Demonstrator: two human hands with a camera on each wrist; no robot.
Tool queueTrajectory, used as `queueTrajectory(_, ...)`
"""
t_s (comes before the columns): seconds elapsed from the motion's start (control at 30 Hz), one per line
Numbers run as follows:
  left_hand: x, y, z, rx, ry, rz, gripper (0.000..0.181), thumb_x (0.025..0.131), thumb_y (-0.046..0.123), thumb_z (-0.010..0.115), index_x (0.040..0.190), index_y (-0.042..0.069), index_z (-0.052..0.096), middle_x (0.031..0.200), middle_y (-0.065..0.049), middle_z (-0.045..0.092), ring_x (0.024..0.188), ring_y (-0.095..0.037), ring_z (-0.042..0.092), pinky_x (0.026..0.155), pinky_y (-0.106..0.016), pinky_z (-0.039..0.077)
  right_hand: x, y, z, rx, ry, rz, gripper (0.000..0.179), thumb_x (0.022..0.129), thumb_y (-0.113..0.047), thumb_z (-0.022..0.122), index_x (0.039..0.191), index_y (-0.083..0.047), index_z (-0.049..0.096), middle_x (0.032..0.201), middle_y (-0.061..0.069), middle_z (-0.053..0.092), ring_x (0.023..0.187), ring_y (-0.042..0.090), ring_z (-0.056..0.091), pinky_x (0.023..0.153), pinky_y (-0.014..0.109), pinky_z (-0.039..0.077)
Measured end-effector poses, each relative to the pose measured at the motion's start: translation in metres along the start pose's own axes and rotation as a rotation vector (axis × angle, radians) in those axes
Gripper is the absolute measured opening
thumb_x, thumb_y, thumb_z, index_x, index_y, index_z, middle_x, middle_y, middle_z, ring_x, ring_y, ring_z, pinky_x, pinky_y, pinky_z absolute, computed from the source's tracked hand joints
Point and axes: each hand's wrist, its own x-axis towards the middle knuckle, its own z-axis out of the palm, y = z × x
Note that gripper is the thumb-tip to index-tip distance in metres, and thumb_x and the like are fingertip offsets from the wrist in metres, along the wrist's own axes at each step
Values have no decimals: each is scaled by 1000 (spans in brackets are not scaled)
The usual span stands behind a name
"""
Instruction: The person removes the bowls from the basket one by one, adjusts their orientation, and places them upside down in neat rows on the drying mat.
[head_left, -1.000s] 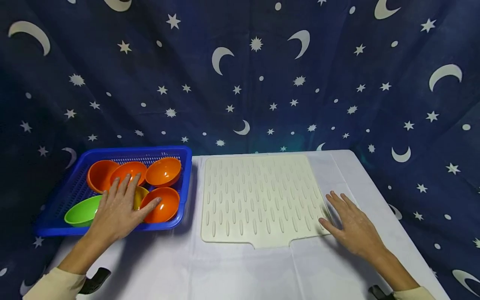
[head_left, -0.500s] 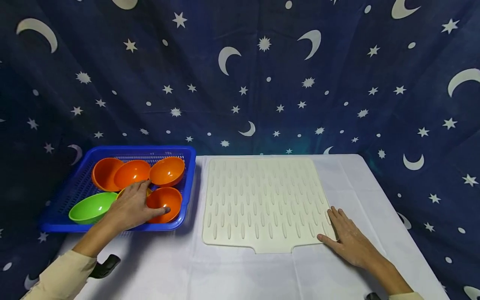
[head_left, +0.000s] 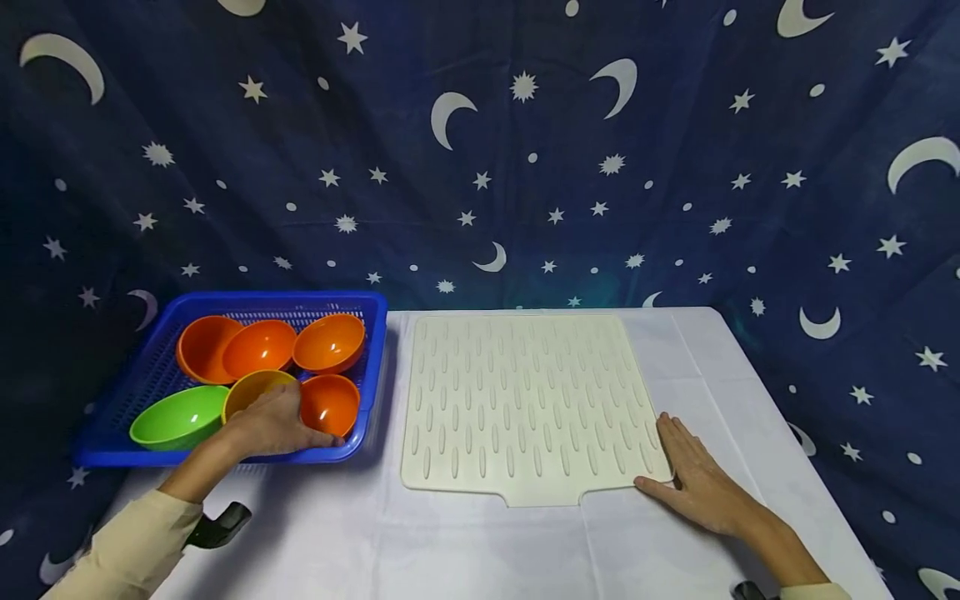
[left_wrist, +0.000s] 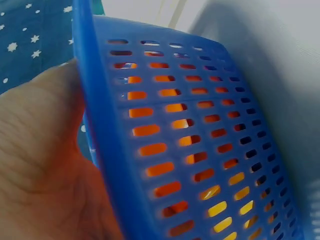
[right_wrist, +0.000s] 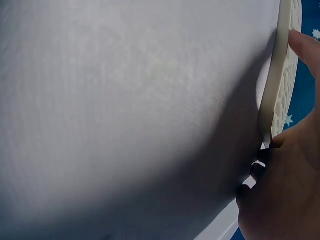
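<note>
In the head view, my left hand (head_left: 273,423) reaches over the front wall of the blue basket (head_left: 378,333). Its fingers dip between a yellow bowl (head_left: 255,387) and the front orange bowl (head_left: 332,404), and their tips are hidden. The thumb lies along the orange bowl's front, near the rim; I cannot tell whether the hand grips the bowl. A green bowl (head_left: 180,417) sits left of the yellow one. My right hand (head_left: 701,487) rests with straight fingers at the right front corner of a cream ribbed mat (head_left: 543,492), thumb on its front edge.
Behind, in the basket, are three more orange bowls, the rightmost orange bowl (head_left: 330,343) near the corner. A white cloth (head_left: 480,550) covers the table. A dark blue curtain (head_left: 390,133) with moons and stars hangs behind.
My left hand has come down from above the bowls into the basket, beside the front orange bowl. The right hand has settled from the mat's right side onto its front corner.
</note>
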Motion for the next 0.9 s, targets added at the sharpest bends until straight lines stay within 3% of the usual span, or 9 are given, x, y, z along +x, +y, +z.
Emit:
queueTrajectory(0.1, 2, -1, 2, 38, -21, -16, 125, 70, 63, 85, 141, -21, 27, 127, -40, 46, 109, -53, 54, 89, -71, 44, 1, 0, 0, 9, -15, 6, 104, 96, -53, 63, 159, 7, 7, 164, 28, 9, 152, 42, 5, 121, 42, -3)
queueTrajectory(0.2, 5, 0, 4, 70, -11, -32, 126, 69, 66, 84, 143, -19, 28, 131, -41, 45, 109, -55, 54, 86, -73, 43, 2, 0, 0, 16, -18, 11, 104, 96, -52, 63, 159, 7, 6, 164, 29, 8, 152, 42, 4, 120, 47, -3)
queueTrajectory(0.43, 11, -3, 10, 62, 44, -46, 114, 65, 61, 88, 138, -11, 38, 116, -30, 54, 98, -46, 58, 77, -66, 46, 4, -3, -1, 52, -17, 20, 103, 95, -51, 65, 160, 5, 10, 164, 29, 10, 151, 44, 5, 117, 61, 4)
queueTrajectory(0.7, 9, -8, 15, 67, 107, -34, 111, 64, 61, 88, 138, -9, 43, 117, -29, 55, 101, -44, 57, 76, -67, 48, 7, -3, -1, 53, -13, 17, 102, 93, -51, 67, 158, 8, 15, 162, 31, 13, 149, 48, 7, 116, 63, 5)
queueTrajectory(0.9, 3, -8, 10, 72, 187, 24, 101, 63, 61, 88, 122, -12, 52, 101, -19, 62, 86, -33, 62, 71, -53, 55, 7, -3, 1, 65, -18, 29, 103, 92, -52, 67, 158, 8, 14, 163, 31, 12, 150, 47, 6, 117, 62, 2)
